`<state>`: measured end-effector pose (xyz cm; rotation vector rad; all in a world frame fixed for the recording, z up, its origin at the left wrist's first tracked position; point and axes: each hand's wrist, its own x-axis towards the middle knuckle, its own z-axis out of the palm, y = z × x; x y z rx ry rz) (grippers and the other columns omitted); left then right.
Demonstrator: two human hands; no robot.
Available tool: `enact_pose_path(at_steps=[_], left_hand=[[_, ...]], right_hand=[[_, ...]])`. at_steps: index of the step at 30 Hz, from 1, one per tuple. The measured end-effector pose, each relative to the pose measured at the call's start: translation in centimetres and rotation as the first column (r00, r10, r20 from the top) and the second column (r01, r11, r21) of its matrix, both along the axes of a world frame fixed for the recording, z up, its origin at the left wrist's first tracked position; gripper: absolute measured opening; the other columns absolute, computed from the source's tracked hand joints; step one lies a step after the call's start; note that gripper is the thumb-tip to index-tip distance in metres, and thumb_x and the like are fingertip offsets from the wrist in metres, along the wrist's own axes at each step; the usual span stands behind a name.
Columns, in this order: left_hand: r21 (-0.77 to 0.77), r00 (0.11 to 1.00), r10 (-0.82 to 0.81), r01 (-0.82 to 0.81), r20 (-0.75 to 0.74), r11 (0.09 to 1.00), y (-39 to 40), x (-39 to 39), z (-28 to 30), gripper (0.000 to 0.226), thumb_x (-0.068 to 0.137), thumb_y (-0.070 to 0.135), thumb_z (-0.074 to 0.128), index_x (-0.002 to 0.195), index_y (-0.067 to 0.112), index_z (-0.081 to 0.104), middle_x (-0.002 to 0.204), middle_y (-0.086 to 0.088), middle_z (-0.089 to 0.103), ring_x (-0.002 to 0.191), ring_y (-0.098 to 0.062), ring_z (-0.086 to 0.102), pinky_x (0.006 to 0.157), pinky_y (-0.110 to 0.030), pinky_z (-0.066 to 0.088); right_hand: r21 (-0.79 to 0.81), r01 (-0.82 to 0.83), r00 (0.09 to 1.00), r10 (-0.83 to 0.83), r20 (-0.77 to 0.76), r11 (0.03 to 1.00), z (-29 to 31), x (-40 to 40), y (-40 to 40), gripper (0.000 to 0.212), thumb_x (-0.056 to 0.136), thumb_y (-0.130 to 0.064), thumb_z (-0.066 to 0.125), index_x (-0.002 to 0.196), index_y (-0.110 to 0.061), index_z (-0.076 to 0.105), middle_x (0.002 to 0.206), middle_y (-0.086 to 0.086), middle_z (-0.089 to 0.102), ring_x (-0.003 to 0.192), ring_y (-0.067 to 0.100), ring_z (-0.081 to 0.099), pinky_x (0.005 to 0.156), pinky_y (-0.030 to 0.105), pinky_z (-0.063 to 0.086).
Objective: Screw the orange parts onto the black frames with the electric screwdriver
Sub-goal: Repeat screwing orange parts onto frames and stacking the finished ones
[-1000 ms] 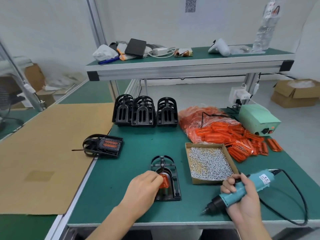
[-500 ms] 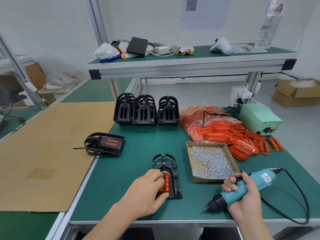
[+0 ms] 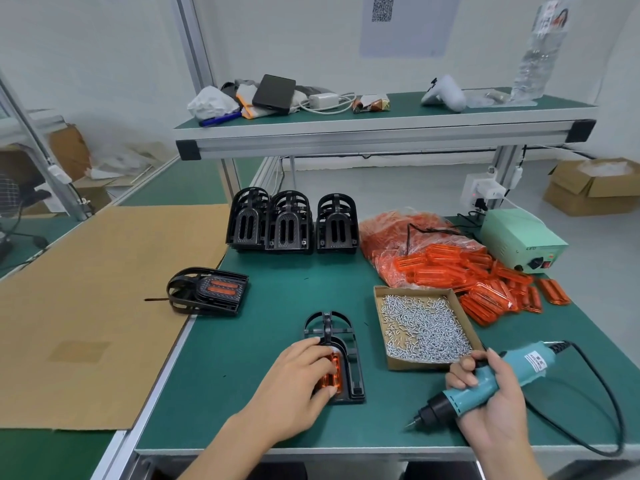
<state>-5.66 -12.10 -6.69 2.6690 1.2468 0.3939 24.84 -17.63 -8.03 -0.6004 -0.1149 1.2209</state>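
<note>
Flattened since earlier, left hand (image 3: pixel 298 382) presses orange part (image 3: pixel 333 374) into frame (image 3: pixel 353 362) at lower centre; right hand (image 3: pixel 491 407) grips screwdriver (image 3: pixel 485 386).

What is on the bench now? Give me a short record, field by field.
left hand: presses orange part into black frame
right hand: grips electric screwdriver, tip off the mat
screws: loose in cardboard tray
spare frames: stacked at back
spare orange parts: piled right
finished unit: lying left
</note>
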Motion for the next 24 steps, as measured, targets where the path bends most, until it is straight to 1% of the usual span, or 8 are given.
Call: enact_pose_path(at_steps=[2, 4, 7, 9, 13, 16, 18, 24], left_hand=[[0.003, 0.999, 0.012, -0.012, 0.035, 1.0, -0.2, 0.3, -0.2, 0.046, 0.095, 0.061, 0.05, 0.127, 0.032, 0.066, 0.153, 0.018, 0.041, 0.151, -0.008, 0.016, 0.125, -0.032, 0.018], [0.004, 0.984, 0.053, -0.055, 0.172, 0.999, -0.3, 1.1, 0.0, 0.04, 0.095, 0.059, 0.053, 0.117, 0.03, 0.068, 0.144, 0.017, 0.044, 0.145, -0.008, 0.023, 0.119, -0.031, 0.024], [0.026, 0.937, 0.087, -0.101, 0.337, 0.995, 0.6, 3.6, 1.6, 0.019, 0.095, 0.042, 0.061, 0.104, 0.027, 0.067, 0.117, 0.016, 0.057, 0.122, -0.009, 0.046, 0.106, -0.034, 0.039], [0.034, 0.936, 0.054, -0.07, 0.347, 0.997, 1.3, 6.4, 3.1, 0.01, 0.094, 0.033, 0.064, 0.101, 0.027, 0.067, 0.102, 0.016, 0.064, 0.104, -0.009, 0.053, 0.096, -0.037, 0.042], [0.033, 0.984, 0.004, -0.01, 0.176, 0.999, 2.6, 12.7, 4.8, 0.01, 0.098, 0.031, 0.063, 0.098, 0.027, 0.073, 0.095, 0.012, 0.071, 0.104, -0.014, 0.048, 0.091, -0.037, 0.033], [0.051, 0.988, 0.055, -0.048, -0.146, 0.998, 3.1, 16.4, 5.2, 0.01, 0.095, 0.024, 0.066, 0.088, 0.019, 0.072, 0.09, -0.003, 0.071, 0.109, -0.026, 0.046, 0.091, -0.043, 0.031], [0.034, 0.954, 0.096, -0.09, -0.286, 0.995, 3.2, 17.8, 5.1, 0.016, 0.09, 0.016, 0.069, 0.077, 0.018, 0.06, 0.089, -0.007, 0.068, 0.11, -0.03, 0.047, 0.093, -0.046, 0.031], [0.011, 0.939, 0.127, -0.13, -0.32, 0.991, 4.0, 18.6, 4.3, 0.028, 0.086, 0.011, 0.068, 0.071, 0.02, 0.047, 0.086, -0.008, 0.063, 0.107, -0.031, 0.051, 0.093, -0.047, 0.031]], right_hand=[[-0.002, -0.002, 1.0, 0.002, 0.001, 1.0, 0.1, -0.1, 0.0, 0.022, 0.099, -0.025, 0.056, 0.08, -0.015, 0.06, 0.072, -0.001, 0.05, 0.054, 0.007, 0.041, 0.049, 0.019, 0.042], [-0.006, 0.005, 1.0, -0.005, -0.003, 1.0, 0.1, -0.1, 0.0, 0.024, 0.099, -0.025, 0.055, 0.078, -0.015, 0.061, 0.071, -0.001, 0.05, 0.054, 0.007, 0.041, 0.049, 0.019, 0.042], [-0.006, 0.017, 1.0, -0.017, -0.005, 1.0, 0.2, -0.2, 0.2, 0.025, 0.1, -0.025, 0.055, 0.077, -0.016, 0.06, 0.07, -0.001, 0.05, 0.054, 0.006, 0.041, 0.049, 0.019, 0.042], [-0.006, 0.017, 1.0, -0.017, -0.003, 1.0, 0.2, -0.2, 0.2, 0.027, 0.1, -0.025, 0.054, 0.076, -0.016, 0.061, 0.071, -0.001, 0.05, 0.054, 0.006, 0.041, 0.05, 0.018, 0.042], [-0.002, 0.02, 1.0, -0.02, -0.01, 1.0, 0.2, -0.2, 0.2, 0.029, 0.101, -0.025, 0.052, 0.075, -0.015, 0.061, 0.072, 0.0, 0.049, 0.054, 0.006, 0.041, 0.049, 0.018, 0.04], [-0.002, 0.018, 1.0, -0.018, -0.017, 1.0, 0.3, -0.3, 0.1, 0.031, 0.102, -0.026, 0.05, 0.075, -0.015, 0.061, 0.071, 0.0, 0.049, 0.052, 0.006, 0.041, 0.047, 0.018, 0.04], [-0.003, 0.014, 1.0, -0.014, -0.019, 1.0, 0.3, -0.2, 0.1, 0.031, 0.102, -0.025, 0.051, 0.075, -0.014, 0.062, 0.07, 0.0, 0.05, 0.051, 0.006, 0.041, 0.047, 0.018, 0.041], [0.001, 0.013, 1.0, -0.013, -0.02, 1.0, 0.0, 0.0, 0.2, 0.03, 0.101, -0.025, 0.053, 0.075, -0.014, 0.063, 0.07, 0.001, 0.051, 0.052, 0.006, 0.042, 0.047, 0.018, 0.041]])
